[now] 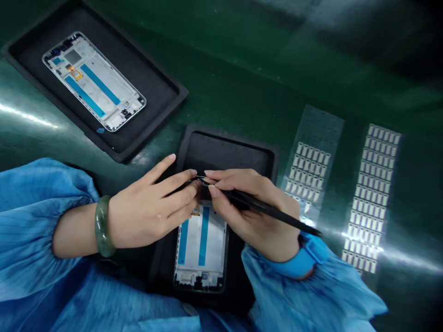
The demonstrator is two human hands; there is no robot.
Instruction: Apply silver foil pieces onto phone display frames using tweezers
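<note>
A phone mid-frame (216, 235) with two blue strips lies in the near black tray (228, 143), its upper end covered by my hands. My left hand (155, 205) reaches over that end from the left, fingers stretched out and apart, fingertips at the phone's top part. In my right hand (256, 203) is a pair of black tweezers (266, 210), gripped between thumb and fingers. Their tips point left, close to my left fingertips. Whether the tweezers pinch a small part cannot be made out.
At the upper left, a second black tray (152, 87) bears another phone mid-frame (95, 83), with a small blue scrap (100, 131) beside it. To the right lie a partly used clear sheet of small stickers (308, 168) and a longer sticker sheet (372, 198) on the green table (235, 97).
</note>
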